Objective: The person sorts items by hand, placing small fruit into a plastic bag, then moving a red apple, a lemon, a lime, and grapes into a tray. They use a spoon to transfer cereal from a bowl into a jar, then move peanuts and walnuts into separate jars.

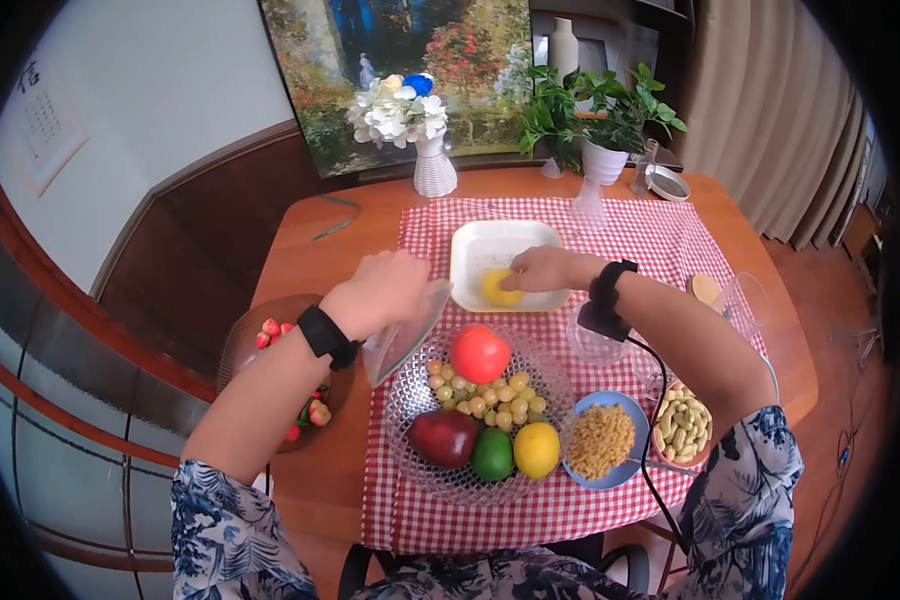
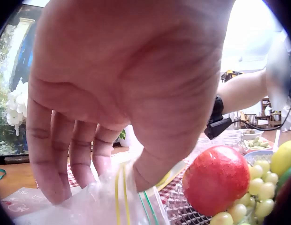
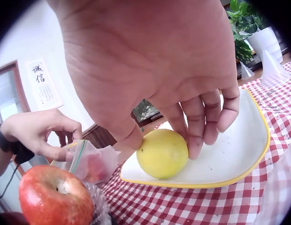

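My right hand pinches a yellow lemon between thumb and fingers, at the white tray with a yellow rim. Small dark specks dot the tray's floor. On the left, my left hand grips a clear zip bag by its top edge. Through the plastic, something reddish shows in the right wrist view. Close below both hands, a clear glass bowl holds a red pomegranate-like fruit, grapes, a dark red mango-like fruit, a green fruit and another lemon.
A plate of red fruits sits at the left under my forearm. To the right are a blue plate of small tan pieces, a bowl of peanuts and clear glassware. A white vase and potted plant stand behind.
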`<state>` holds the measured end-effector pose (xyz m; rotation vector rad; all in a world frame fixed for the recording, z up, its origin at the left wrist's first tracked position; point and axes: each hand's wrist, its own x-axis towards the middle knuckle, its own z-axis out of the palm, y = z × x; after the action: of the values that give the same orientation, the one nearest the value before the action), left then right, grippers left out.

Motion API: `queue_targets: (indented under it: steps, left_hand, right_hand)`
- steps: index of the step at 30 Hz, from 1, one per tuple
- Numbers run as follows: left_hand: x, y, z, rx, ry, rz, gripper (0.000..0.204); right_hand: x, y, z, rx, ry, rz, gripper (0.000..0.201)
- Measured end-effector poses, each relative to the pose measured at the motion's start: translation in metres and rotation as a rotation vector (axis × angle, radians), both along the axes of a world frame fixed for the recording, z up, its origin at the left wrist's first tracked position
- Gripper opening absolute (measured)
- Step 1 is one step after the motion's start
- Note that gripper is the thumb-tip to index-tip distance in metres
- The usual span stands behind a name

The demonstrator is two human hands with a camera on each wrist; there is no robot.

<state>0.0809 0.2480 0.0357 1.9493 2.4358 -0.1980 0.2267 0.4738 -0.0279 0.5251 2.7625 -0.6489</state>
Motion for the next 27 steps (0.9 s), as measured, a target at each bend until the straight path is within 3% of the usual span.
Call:
queue_targets:
  steps: [3,8,10,15,18,20,22,27]
  left_hand:
    - [-0.01,-0.001,0.004,0.16,-0.002,0.044,0.019]
    - [-0.02,-0.009,0.019,0.294,-0.124,0.09,0.015]
    - [-0.019,-0.013,0.024,0.302,-0.131,0.07,0.019]
    - [-0.034,-0.026,0.029,0.228,-0.271,0.165,0.021]
    - [-0.028,-0.035,0.035,0.221,-0.379,0.265,0.022]
    - [-0.025,-0.037,0.038,0.223,-0.413,0.304,0.022]
    - [-0.025,-0.037,0.04,0.207,-0.421,0.329,0.022]
    - [-0.022,-0.038,0.042,0.236,-0.453,0.251,0.021]
  right_hand:
    - [0.003,-0.005,0.014,-0.072,0.19,-0.011,0.071]
    - [0.019,-0.069,0.071,-0.156,0.533,0.046,0.055]
    - [0.015,-0.092,0.072,-0.04,0.792,0.269,0.046]
    - [-0.001,-0.117,0.063,0.111,0.824,0.381,0.039]
    - [-0.007,-0.13,0.06,0.15,0.699,0.321,0.042]
    - [-0.015,-0.134,0.051,0.24,0.795,0.179,0.056]
    - [-0.018,-0.138,0.045,0.301,0.853,0.159,0.065]
    - [-0.031,-0.143,0.039,0.371,0.894,0.045,0.083]
